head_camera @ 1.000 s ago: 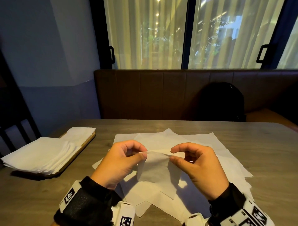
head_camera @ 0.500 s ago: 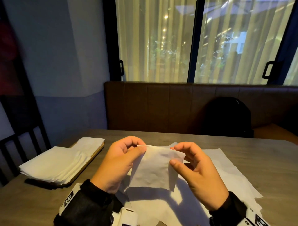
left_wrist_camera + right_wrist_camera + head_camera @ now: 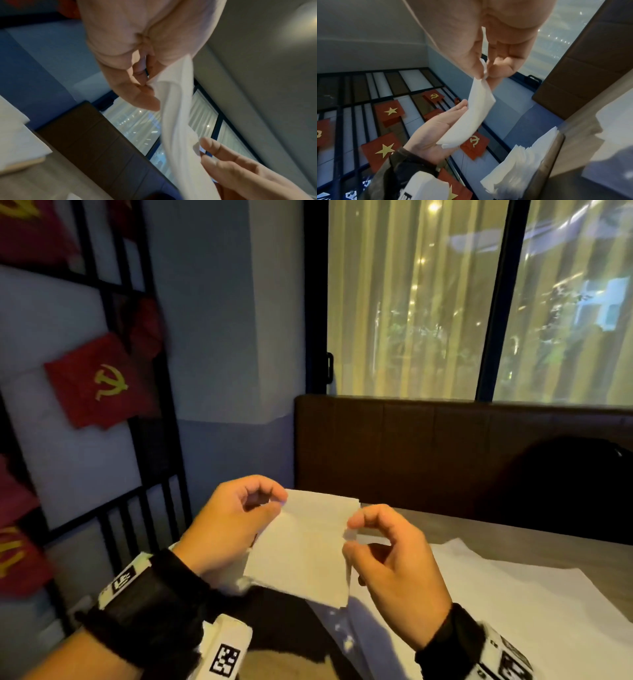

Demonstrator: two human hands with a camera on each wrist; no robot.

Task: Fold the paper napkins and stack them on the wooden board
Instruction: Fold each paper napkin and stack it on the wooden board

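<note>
A person holds a folded napkin [image 3: 305, 546] in the air between both hands: the left hand [image 3: 233, 522] pinches its upper left corner, the right hand [image 3: 387, 556] pinches its right edge. The thin, limp paper likely tears easily, so corners seem the safest hold

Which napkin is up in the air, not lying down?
The folded napkin pinched between the left hand and right hand. The unfolded napkins lie flat on the table, and the folded stack rests beside them.
</note>
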